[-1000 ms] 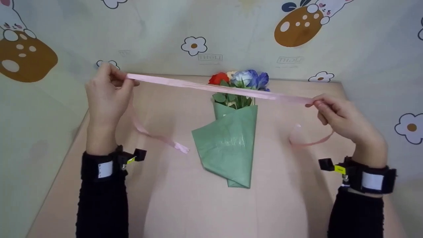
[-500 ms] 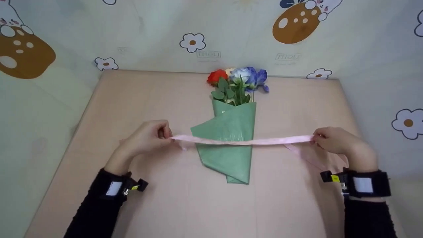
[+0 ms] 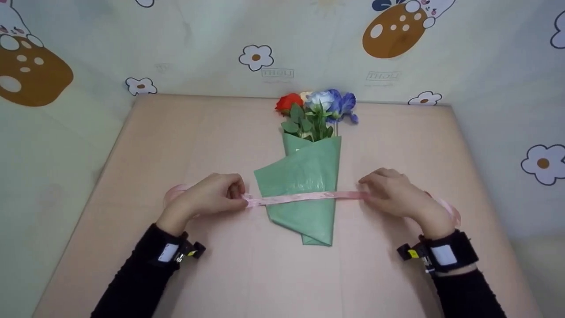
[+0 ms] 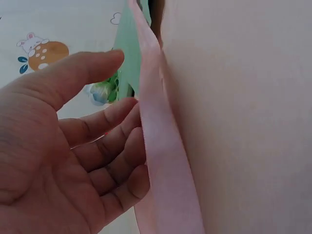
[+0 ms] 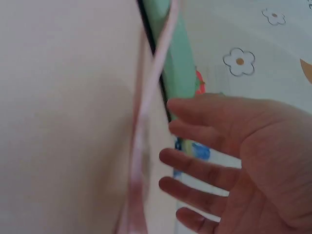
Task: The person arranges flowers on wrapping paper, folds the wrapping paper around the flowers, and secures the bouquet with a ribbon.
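A bouquet wrapped in green paper [image 3: 300, 172] lies on the table, its red, white and blue flowers [image 3: 320, 104] at the far end. Across the lower part of the wrap runs a pink ribbon [image 3: 300, 198]. My left hand [image 3: 209, 196] is at the ribbon's left side; in the left wrist view its thumb stands apart from the fingers, whose tips are against or very near the ribbon [image 4: 163, 126]. To the right of the wrap is my right hand [image 3: 393, 194]. The right wrist view shows its fingers loosely spread, apart from the ribbon [image 5: 139, 146].
The pale table [image 3: 273, 282] reaches back to a wall sheet [image 3: 198, 39] printed with flowers and rabbits. Loose ribbon tails curl by both wrists. Each wrist wears a black strap with a small camera.
Both hands have come down toward the body and inward, lowering the ribbon from above the flowers onto the green wrap. Both hands have loosened their pinch on it.
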`<move>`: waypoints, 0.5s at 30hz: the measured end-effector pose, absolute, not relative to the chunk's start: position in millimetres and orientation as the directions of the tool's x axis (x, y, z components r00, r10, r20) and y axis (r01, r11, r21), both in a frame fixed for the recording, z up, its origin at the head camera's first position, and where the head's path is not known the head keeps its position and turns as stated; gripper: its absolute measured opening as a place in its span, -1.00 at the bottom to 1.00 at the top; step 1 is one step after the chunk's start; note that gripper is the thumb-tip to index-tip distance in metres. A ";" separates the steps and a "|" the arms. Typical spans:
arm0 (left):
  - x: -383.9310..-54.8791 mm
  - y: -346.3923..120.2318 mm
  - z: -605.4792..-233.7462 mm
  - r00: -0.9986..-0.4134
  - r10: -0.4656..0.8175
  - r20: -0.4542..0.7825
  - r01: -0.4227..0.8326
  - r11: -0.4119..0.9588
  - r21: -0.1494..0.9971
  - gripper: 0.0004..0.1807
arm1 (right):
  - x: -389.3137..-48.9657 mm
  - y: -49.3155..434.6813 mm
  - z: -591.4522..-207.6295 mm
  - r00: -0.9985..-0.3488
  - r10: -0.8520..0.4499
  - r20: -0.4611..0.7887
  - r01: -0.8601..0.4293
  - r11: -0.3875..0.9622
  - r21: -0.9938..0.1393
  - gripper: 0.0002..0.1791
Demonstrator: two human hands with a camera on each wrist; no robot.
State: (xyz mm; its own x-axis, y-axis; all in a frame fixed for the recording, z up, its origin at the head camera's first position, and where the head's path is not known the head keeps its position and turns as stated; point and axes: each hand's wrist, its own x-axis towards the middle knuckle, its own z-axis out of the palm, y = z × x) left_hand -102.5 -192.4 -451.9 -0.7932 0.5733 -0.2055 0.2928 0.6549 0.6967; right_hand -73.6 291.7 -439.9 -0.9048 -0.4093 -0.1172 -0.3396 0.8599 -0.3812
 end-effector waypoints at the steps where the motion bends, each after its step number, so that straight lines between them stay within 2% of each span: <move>1: -102.8 -191.4 -453.4 -0.798 0.570 -0.193 0.310 0.665 0.680 -0.74 | -72.0 288.5 -444.7 -0.893 -0.441 -0.088 -0.375 0.838 -0.396 -0.59; 4: -104.3 -191.0 -458.5 -0.815 0.552 -0.177 0.337 0.700 0.629 -0.76 | -66.8 287.3 -454.5 -0.882 -0.470 -0.042 -0.412 0.812 -0.414 -0.65; 9: -111.5 -198.3 -464.1 -0.875 0.466 -0.135 0.330 0.776 0.537 -0.81 | -63.0 306.8 -454.3 -0.905 -0.418 -0.074 -0.357 0.844 -0.401 -0.67; 12: -117.7 -204.8 -466.8 -0.918 0.392 -0.057 0.325 0.829 0.455 -0.72 | -65.6 322.4 -452.1 -0.917 -0.389 -0.090 -0.324 0.857 -0.399 -0.72; 15: -121.2 -203.4 -467.8 -0.936 0.351 0.015 0.328 0.858 0.394 -0.60 | -68.5 334.9 -451.6 -0.923 -0.378 -0.074 -0.320 0.860 -0.398 -0.79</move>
State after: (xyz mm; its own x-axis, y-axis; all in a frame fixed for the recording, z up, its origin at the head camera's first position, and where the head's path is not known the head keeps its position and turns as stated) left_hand -121.2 -203.4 -467.8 -0.9364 0.3507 0.0155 0.3280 0.8585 0.3943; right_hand -68.5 334.9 -451.6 -0.9230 -0.3776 -0.0739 -0.3198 0.8596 -0.3984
